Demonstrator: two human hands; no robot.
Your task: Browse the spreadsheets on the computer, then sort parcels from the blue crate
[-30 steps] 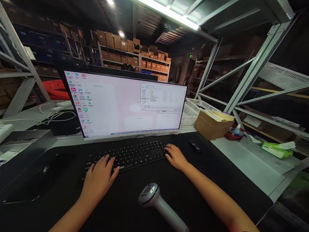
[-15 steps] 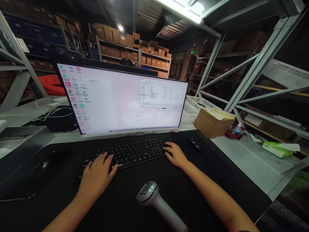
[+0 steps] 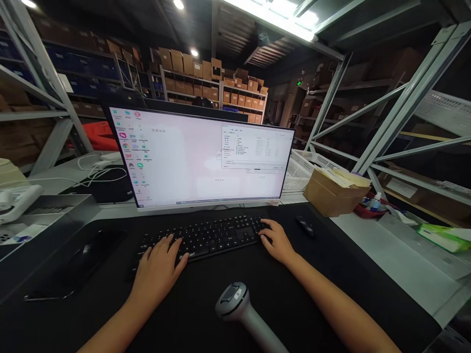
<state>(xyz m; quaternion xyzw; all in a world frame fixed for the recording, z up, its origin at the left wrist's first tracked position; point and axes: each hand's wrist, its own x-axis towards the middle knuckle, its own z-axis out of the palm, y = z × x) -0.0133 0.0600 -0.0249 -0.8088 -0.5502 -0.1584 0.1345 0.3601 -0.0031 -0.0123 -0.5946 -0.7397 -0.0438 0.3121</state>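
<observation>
My left hand rests flat on the left end of a black keyboard, fingers spread over the keys. My right hand lies on the keyboard's right end, fingertips on the keys. Neither hand holds anything. Behind the keyboard stands a wide monitor showing a bright desktop with a small file window at the upper right. A black mouse lies just right of my right hand. A grey handheld scanner stands close in front, between my forearms.
A black mat covers the desk. A black phone lies at the left, a cardboard box and white basket at the right. Green tissue pack far right. Metal shelving with cartons stands behind.
Both hands stay on the keyboard. The view has shifted slightly, so everything sits a little further right and lower in the picture.
</observation>
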